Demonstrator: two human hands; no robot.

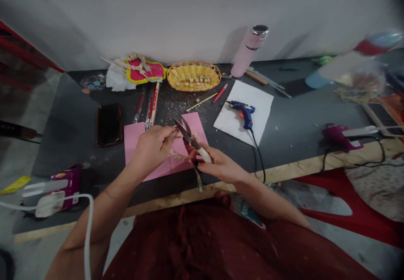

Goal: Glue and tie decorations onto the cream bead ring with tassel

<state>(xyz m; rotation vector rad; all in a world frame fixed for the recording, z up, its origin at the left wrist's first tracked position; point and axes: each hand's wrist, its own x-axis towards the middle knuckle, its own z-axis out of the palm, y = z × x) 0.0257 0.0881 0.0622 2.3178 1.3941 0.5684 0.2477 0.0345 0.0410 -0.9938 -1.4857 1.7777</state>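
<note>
My right hand (222,164) is wrapped round the pale handle of a pair of scissors (186,133), whose blades are parted and point up and left. Beside the blade tips, the thumb and fingers of my left hand (153,145) are pinched together on something too small to make out. Below the scissors a pale braided cord (179,157) curves over a sheet of pink paper (134,135). A frayed, greenish tassel (200,182) hangs beneath my right hand at the table's front edge. My hands partly hide the cord.
On the white board (263,101) lies a blue glue gun (243,112), its cord running over the front edge. A yellow basket (194,85) and pink flask (248,53) stand by the wall. A phone (109,124) lies left; a purple power strip (71,187) sits nearer.
</note>
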